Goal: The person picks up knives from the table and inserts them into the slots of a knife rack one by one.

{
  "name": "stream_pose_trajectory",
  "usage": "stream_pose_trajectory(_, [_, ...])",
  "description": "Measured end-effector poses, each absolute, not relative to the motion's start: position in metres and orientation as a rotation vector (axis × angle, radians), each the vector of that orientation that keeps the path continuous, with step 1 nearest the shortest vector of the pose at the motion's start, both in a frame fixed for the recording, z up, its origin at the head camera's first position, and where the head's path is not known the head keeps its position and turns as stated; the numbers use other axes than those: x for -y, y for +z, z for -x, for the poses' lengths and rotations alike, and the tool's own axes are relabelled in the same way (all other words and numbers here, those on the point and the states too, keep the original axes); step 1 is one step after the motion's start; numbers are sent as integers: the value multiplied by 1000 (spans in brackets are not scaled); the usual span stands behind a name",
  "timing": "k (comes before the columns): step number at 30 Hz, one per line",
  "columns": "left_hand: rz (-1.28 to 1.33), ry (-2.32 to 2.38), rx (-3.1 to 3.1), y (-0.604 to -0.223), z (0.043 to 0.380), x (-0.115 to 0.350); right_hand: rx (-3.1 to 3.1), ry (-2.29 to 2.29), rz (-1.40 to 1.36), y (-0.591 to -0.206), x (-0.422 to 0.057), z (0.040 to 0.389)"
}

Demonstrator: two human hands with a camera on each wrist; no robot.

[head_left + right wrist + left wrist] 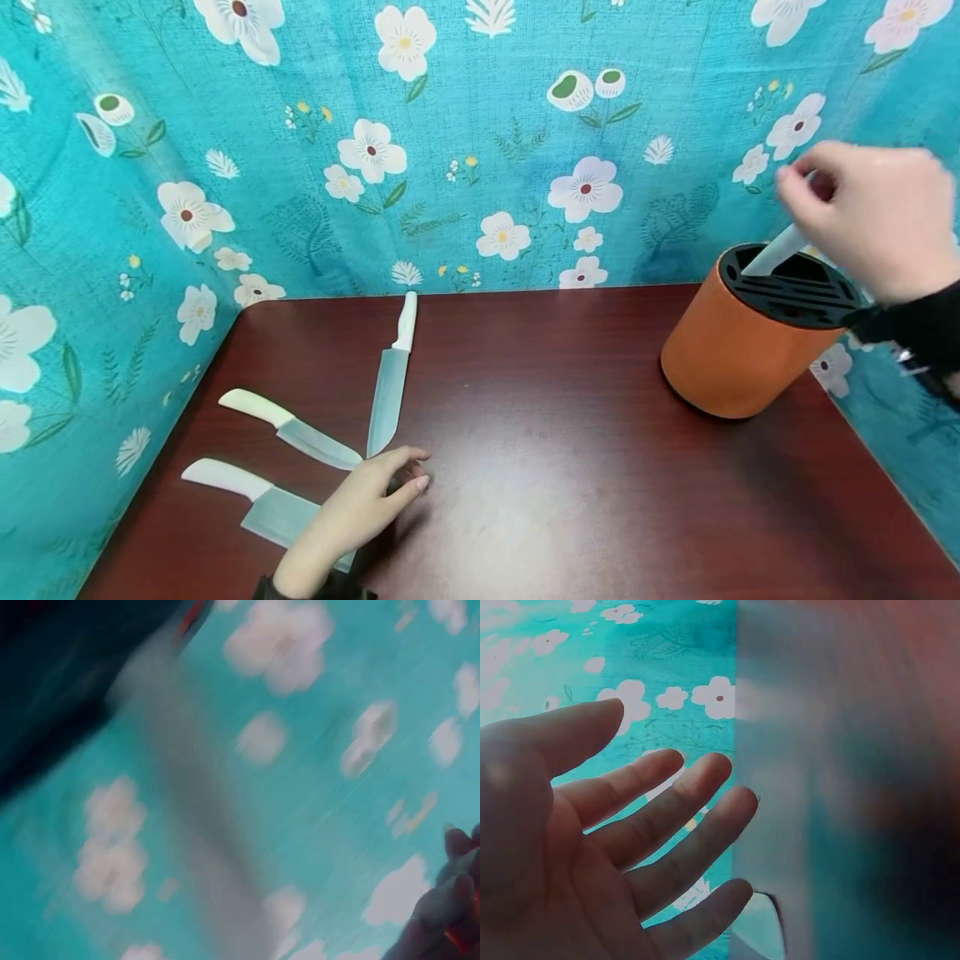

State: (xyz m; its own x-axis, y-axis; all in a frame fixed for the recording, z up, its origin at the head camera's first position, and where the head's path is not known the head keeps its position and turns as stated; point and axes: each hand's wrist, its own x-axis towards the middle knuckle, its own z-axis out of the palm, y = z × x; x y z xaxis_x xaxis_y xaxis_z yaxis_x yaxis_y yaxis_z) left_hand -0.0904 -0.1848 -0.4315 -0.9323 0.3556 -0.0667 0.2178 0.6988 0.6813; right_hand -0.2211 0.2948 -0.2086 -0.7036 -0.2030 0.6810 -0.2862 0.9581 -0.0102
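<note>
At the right, my right hand (873,217) grips a knife by its upper end, above the orange knife block (727,350). The pale blade of this knife (776,252) slants down to the block's black slotted top (802,296); in the right wrist view the blade (199,795) is blurred. How deep its tip sits cannot be told. My left hand (360,508) hovers with loose fingers, holding nothing, and partly covers a cleaver (281,512). Close by lie a smaller white-handled knife (318,442) and a longer knife (390,392). In the left wrist view, the fingers are spread.
A dark reddish-brown table (555,433) carries the knives and the block, which stands near its right edge. Behind and beside the table hangs a turquoise flowered cloth (465,150).
</note>
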Motion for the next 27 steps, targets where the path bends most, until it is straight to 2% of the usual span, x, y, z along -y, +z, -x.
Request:
stream_pose_trajectory(7, [-544, 980, -2699, -414, 113, 183, 2506, 170, -609, -268, -227, 193])
stream_pose_trajectory(13, [-592, 965, -2705, -404, 131, 185, 2694, 264, -725, -334, -184, 188])
stream_pose_trajectory(19, [-565, 925, -2722, -395, 158, 191, 2801, 378, -815, -380, -163, 181])
stream_pose_trajectory(27, [-402, 780, -2740, -395, 213, 197, 2844, 448, -856, -414, -151, 171])
